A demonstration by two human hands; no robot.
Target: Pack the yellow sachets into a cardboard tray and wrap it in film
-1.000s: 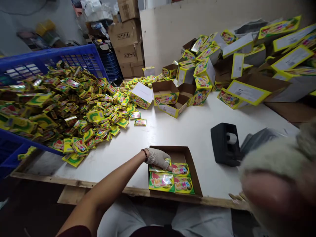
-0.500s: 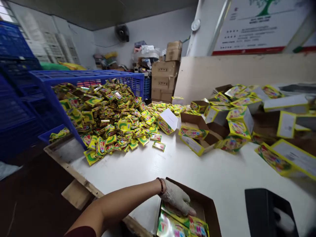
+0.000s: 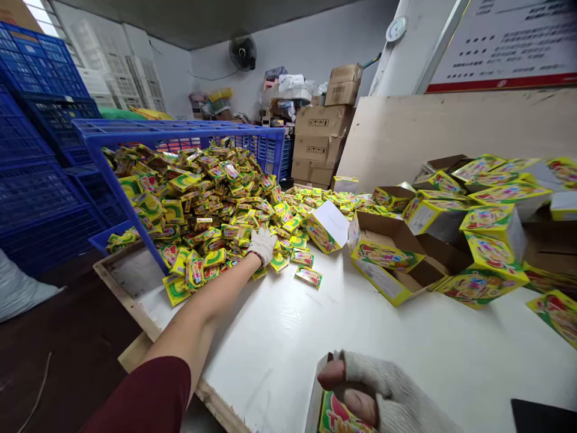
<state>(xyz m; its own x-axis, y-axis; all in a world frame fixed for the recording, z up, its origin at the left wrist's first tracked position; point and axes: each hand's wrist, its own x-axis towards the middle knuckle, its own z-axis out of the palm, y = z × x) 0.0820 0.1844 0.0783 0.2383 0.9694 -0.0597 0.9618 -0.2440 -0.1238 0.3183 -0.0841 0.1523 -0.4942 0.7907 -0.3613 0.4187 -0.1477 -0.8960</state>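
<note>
My left hand (image 3: pixel 262 245), in a white knit glove, is stretched out onto the edge of a big heap of yellow-green sachets (image 3: pixel 198 198) on the white table (image 3: pixel 360 325). Its fingers rest flat on the sachets. My right hand (image 3: pixel 383 394), in a fingerless glove, is at the bottom edge, curled over the rim of a brown cardboard box (image 3: pixel 315 397) that holds colourful packets (image 3: pixel 336 415).
A blue crate (image 3: pixel 189 129) stands behind the heap, with more blue crates (image 3: pixel 36 150) stacked at left. Open and folded yellow cartons (image 3: pixel 451 234) pile up at right. Brown boxes (image 3: pixel 322 138) stand at the back. A black object (image 3: pixel 543 415) sits at the bottom right corner.
My left hand left the box of packets and reached forward to the sachet heap. My right hand came into view on the box's rim. The view tilted up.
</note>
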